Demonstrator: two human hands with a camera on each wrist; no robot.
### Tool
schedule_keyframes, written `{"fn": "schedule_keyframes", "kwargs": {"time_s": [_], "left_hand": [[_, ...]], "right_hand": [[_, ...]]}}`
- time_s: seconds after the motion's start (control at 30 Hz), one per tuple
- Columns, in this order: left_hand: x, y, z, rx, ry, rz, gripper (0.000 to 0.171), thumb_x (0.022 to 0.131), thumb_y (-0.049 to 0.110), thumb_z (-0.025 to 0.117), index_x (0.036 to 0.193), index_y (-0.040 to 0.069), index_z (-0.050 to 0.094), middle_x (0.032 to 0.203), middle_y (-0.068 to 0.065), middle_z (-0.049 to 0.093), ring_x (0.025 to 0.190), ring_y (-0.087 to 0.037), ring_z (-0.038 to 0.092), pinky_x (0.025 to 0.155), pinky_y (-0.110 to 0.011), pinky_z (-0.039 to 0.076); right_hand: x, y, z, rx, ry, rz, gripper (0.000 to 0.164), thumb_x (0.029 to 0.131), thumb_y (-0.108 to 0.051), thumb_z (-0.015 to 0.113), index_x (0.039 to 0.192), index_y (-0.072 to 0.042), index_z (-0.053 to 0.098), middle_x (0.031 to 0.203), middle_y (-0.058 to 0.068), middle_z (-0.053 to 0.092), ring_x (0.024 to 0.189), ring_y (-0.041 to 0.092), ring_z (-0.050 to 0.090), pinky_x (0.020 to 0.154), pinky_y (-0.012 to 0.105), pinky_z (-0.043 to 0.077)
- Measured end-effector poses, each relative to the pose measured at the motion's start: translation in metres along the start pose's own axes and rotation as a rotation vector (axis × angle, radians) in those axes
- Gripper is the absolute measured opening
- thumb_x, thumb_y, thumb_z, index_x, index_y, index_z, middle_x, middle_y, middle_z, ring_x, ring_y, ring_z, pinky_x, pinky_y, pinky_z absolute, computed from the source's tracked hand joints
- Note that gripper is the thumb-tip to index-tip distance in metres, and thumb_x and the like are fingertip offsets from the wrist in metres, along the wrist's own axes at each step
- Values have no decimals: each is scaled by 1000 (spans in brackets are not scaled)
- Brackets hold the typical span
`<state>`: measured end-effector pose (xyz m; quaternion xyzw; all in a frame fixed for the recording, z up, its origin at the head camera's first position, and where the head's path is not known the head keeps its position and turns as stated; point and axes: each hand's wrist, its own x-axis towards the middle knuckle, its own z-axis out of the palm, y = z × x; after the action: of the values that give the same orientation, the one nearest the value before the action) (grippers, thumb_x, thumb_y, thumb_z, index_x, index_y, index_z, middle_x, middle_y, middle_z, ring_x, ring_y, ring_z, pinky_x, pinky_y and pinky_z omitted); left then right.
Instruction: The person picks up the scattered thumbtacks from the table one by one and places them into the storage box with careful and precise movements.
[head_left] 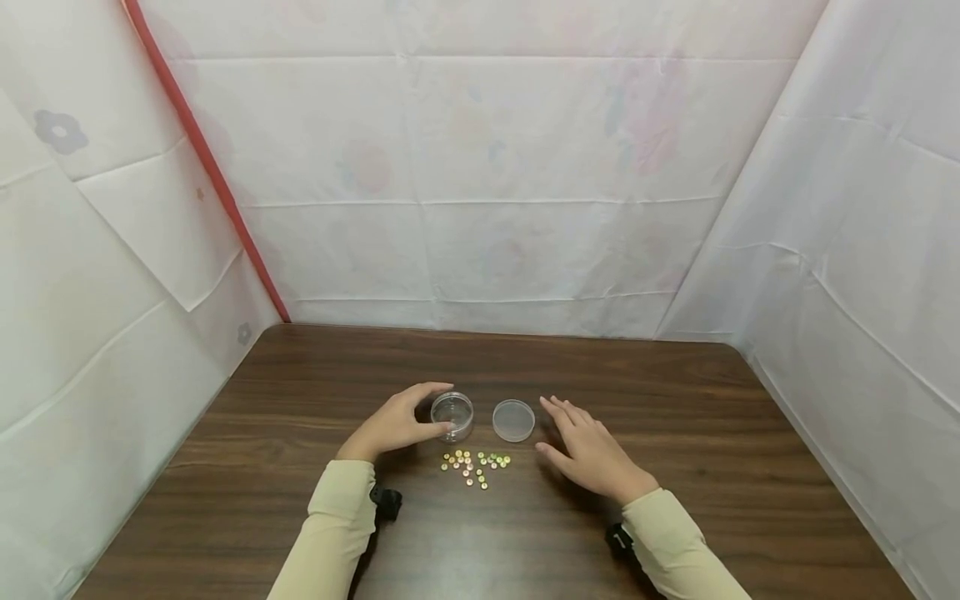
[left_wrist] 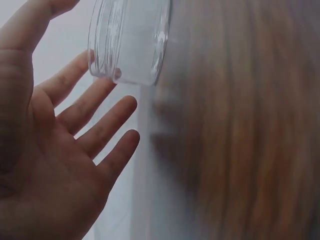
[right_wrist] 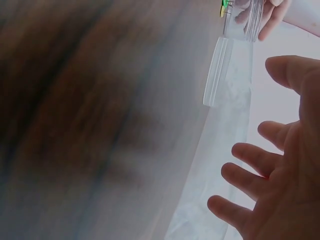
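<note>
My left hand spreads round a clear round jar, its thumb overlapping the near rim in the head view. In the left wrist view its fingers are loosely extended, fingertips right at the jar, and a gap shows between thumb and rim. To the jar's right lies a clear round lid, also visible edge-on in the right wrist view. Just right of the lid, my right hand hovers palm down with fingers apart, holding nothing. Small round yellow, pink and green beads lie scattered in front of jar and lid.
A dark wood-grain table bears everything. White floral cloth hangs behind it and along both sides, with a red strip at the back left corner. Black wrist straps sit over the light sleeves.
</note>
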<state>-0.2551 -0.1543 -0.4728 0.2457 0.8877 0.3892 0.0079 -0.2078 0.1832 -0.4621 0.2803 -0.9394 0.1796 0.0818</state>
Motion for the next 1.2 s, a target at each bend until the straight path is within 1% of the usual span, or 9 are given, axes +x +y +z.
{"fn": "schedule_keyframes", "kwargs": {"time_s": [0.13,0.27,0.37,0.5,0.7,0.83,0.97,1.1,1.2], "left_hand": [[2,0,2,-94,-43,-24,73,76,44,75,137,20,45,122,4,56,108,-12,51,91,-48,44],[2,8,0,-185,-75,-9,72,76,30,78,138,18,44,123,-8,58,107,-22,53,90,-54,43],[1,17,-4,-229,-96,-4,73,74,22,79,137,17,43,125,-15,56,110,-29,52,92,-58,40],[-1,22,-8,-248,-125,-20,75,74,19,79,138,15,41,127,-18,54,113,-31,50,95,-58,38],[-3,20,-6,-280,-145,-49,75,75,18,78,139,14,39,127,-18,53,112,-30,49,95,-56,38],[-4,19,-5,-302,-152,-51,74,76,19,78,139,14,39,128,-18,53,113,-30,49,95,-55,39],[-4,18,-5,-320,-155,-52,75,76,19,78,139,10,39,129,-19,51,113,-31,48,95,-55,39],[-3,18,-6,-356,-159,-63,75,76,17,78,139,5,39,130,-20,50,114,-32,47,95,-57,38],[-2,17,-8,-376,-168,-71,76,76,16,77,140,4,38,130,-20,50,115,-32,47,96,-56,37]], "right_hand": [[0,-1,0,13,-24,3,67,93,-45,53,147,-16,28,144,18,37,129,36,33,96,61,37],[0,-2,0,23,-36,10,67,93,-46,52,148,-18,26,145,18,36,129,36,33,97,60,36],[0,-3,0,16,-36,14,67,93,-47,51,148,-19,25,146,16,36,130,35,32,97,60,36],[0,-5,0,20,-37,20,67,93,-45,52,148,-18,26,145,16,37,130,34,32,97,62,36],[1,-7,0,23,-43,14,67,92,-44,53,147,-17,28,145,17,37,130,33,31,96,62,36],[1,-8,1,31,-41,-3,66,92,-41,56,147,-17,29,145,17,38,130,32,32,96,61,37],[5,-9,2,23,-29,-44,64,91,-39,58,145,-15,33,141,13,42,127,26,36,97,55,39],[10,-11,3,22,-17,-82,57,90,-36,60,139,-11,43,130,4,49,119,17,41,95,45,44],[14,-13,4,35,-32,-108,49,90,-33,61,131,-10,51,122,2,54,113,13,44,91,40,46]]}}
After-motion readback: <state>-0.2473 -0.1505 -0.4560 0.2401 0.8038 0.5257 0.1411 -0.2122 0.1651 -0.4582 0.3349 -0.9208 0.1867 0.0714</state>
